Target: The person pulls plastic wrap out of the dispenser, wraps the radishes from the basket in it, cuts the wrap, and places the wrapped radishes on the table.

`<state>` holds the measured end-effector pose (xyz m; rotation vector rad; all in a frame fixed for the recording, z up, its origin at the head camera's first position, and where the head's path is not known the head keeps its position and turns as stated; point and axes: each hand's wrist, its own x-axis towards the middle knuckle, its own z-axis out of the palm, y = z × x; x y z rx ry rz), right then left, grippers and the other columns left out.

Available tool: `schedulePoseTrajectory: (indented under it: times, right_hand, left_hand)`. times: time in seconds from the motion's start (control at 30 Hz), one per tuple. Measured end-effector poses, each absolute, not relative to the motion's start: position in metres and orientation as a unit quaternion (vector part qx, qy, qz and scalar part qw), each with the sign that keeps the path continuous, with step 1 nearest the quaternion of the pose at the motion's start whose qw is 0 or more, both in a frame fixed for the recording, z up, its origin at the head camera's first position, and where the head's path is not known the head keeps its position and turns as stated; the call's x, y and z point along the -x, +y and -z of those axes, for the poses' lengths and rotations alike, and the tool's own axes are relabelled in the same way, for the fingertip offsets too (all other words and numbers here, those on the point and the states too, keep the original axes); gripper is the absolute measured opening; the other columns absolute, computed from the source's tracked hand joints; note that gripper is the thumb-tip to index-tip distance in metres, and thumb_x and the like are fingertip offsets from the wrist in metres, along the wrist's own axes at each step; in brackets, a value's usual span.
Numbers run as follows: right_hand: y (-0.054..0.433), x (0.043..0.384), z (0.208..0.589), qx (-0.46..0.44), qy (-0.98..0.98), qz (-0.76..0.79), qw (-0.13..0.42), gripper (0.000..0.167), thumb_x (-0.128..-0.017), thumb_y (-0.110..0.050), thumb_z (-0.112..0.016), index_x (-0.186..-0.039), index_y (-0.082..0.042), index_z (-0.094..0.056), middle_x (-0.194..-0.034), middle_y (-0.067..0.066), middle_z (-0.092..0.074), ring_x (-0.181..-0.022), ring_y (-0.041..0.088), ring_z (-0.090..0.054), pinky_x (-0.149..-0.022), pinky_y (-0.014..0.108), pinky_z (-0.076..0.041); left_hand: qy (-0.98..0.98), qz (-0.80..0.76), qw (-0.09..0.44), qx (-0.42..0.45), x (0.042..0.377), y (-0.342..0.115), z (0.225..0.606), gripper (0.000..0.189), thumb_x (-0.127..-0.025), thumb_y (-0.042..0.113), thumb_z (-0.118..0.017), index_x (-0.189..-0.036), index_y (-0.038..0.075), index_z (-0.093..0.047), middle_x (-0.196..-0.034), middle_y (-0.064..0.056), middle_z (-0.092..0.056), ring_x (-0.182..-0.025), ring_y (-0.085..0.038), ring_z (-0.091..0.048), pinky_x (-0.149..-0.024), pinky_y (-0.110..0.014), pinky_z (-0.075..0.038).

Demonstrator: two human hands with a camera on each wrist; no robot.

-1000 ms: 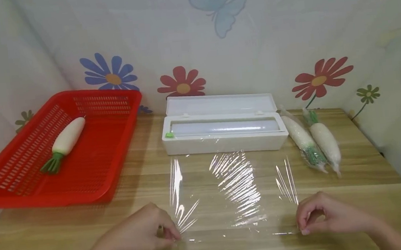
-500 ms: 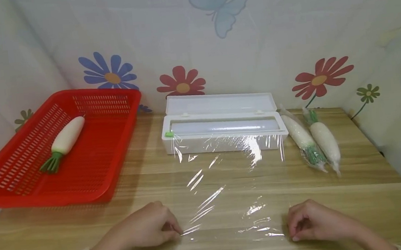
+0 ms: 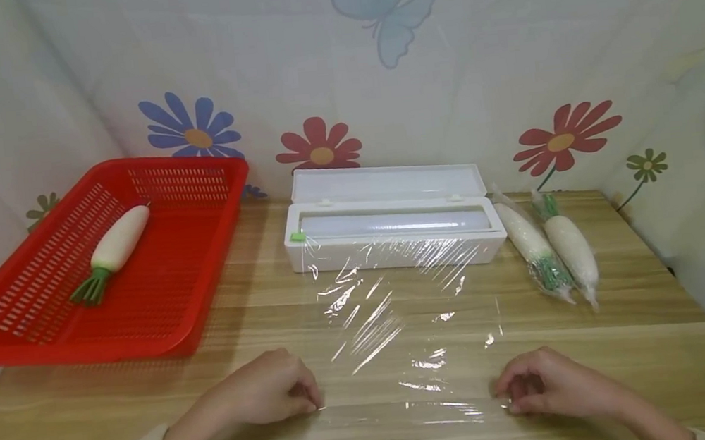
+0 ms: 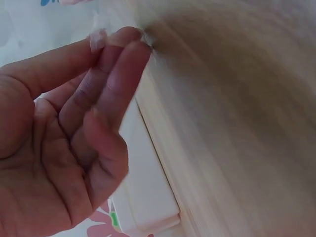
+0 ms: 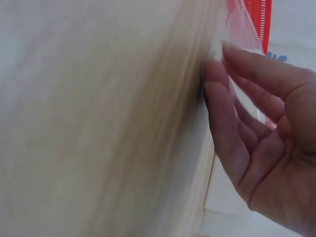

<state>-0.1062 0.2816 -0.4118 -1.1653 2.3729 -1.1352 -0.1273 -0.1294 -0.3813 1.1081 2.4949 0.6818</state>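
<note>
A sheet of clear plastic wrap [image 3: 371, 346] runs from the roll [image 3: 391, 222] in an open white box [image 3: 387, 182] toward the front of the table, shiny with wrinkles. My left hand [image 3: 273, 387] pinches its near left corner; in the left wrist view a bit of film lies by the thumb tip. At the near right corner, my right hand [image 3: 553, 381] holds the wrap between thumb and curled fingers, slightly apart in the head view. The right wrist view shows film hanging beyond the thumb. Both hands stay just above or at the tabletop; which is unclear.
On the left, a red basket [image 3: 219, 261] holds one white radish [image 3: 121, 239] with a green top. Two film-wrapped radishes [image 3: 522, 232] lie right of the box. A green slider [image 3: 297, 236] sits at the box's left end. Flowered cloth walls surround the table.
Both hands have shifted slightly inward, the right one more, and the left a little forward. The wrap's bright creases have changed and now reach across the box's front. Right thumb and fingers have loosened slightly.
</note>
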Motion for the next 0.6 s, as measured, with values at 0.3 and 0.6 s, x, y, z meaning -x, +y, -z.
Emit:
schedulePoseTrajectory:
  times: [0.3,0.6]
  right_hand:
    - [0.2837,0.1065,0.4127,0.34,0.825,0.422,0.163,0.029,-0.079,-0.017,-0.07,-0.106,-0.01,-0.064,-0.064,-0.005,-0.053,-0.051,-0.006,-0.043,-0.038,0.018,-0.041]
    - [0.2874,0.1107,0.4142,0.293,0.865,0.385,0.133,0.045,-0.082,-0.024,-0.066,-0.123,-0.008,-0.057,-0.053,-0.01,-0.046,-0.043,-0.006,-0.039,-0.035,0.017,-0.038]
  left_hand:
    - [0.878,-0.231,0.179,-0.378,0.1222,-0.1278,0.3777,0.007,-0.069,0.016,-0.076,-0.073,0.021,-0.072,-0.06,0.022,-0.055,-0.055,0.005,-0.045,-0.054,-0.016,-0.039]
    - [0.865,-0.285,0.186,-0.37,0.1228,-0.1375,0.3788,0.008,-0.075,0.017,-0.073,-0.082,0.018,-0.073,-0.067,0.02,-0.06,-0.06,0.005,-0.049,-0.057,-0.017,-0.043]
